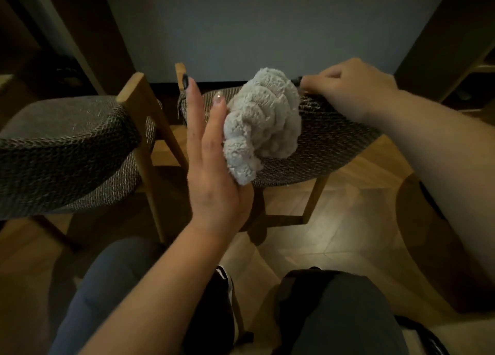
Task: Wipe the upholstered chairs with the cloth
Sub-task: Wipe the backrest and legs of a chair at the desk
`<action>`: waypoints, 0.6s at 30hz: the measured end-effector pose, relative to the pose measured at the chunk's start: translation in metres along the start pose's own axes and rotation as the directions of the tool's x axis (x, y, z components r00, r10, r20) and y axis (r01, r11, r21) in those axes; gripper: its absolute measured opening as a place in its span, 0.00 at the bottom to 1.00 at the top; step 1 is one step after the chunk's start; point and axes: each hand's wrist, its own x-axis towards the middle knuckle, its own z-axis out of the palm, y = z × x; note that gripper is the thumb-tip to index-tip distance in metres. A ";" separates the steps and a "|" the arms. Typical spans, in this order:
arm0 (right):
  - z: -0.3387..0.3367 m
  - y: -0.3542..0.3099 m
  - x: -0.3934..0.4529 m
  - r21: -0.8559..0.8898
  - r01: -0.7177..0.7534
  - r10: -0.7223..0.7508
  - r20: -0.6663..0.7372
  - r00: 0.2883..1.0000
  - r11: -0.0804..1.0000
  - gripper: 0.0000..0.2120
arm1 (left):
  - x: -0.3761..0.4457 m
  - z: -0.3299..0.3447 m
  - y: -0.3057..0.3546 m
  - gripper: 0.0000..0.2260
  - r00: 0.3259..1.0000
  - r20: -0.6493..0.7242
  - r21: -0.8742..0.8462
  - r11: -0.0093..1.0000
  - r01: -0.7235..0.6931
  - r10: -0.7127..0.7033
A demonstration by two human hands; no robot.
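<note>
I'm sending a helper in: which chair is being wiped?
Two grey woven chairs stand side by side on the wooden floor. Pick the chair on the right: a fluffy grey cloth is against it and the right hand rests on its edge.

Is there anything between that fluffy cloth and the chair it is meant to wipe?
Nothing visible. The cloth, backed by the left hand, sits right against the chair, whose top edge the right hand grips.
</note>
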 end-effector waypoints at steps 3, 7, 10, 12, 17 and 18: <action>-0.001 -0.001 0.003 0.241 -0.021 0.024 -0.008 1.000 0.970 0.35 | 0.011 0.031 0.025 0.20 0.996 -0.061 -0.006 0.998 0.066 -0.066; -0.001 0.002 0.009 0.501 -0.062 0.042 0.050 0.998 0.863 0.39 | 0.035 0.047 0.035 0.19 0.940 -0.218 -0.198 0.955 0.219 -0.261; -0.003 0.006 0.011 0.540 -0.069 0.035 0.072 0.997 0.839 0.42 | 0.051 0.039 -0.013 0.23 0.884 -0.273 -0.164 0.923 0.347 -0.380; -0.002 0.007 0.013 0.538 -0.069 0.034 0.075 0.997 0.840 0.42 | 0.057 0.043 -0.022 0.21 0.943 -0.151 0.007 0.953 0.302 -0.298; 0.000 0.004 0.013 0.518 -0.053 0.055 0.010 0.998 0.854 0.39 | 0.044 0.059 0.028 0.24 0.964 0.248 0.324 0.946 0.015 -0.100; -0.001 0.004 0.012 0.513 -0.055 0.061 0.005 0.998 0.857 0.40 | 0.042 0.056 0.025 0.23 0.959 0.269 0.305 0.952 -0.002 -0.085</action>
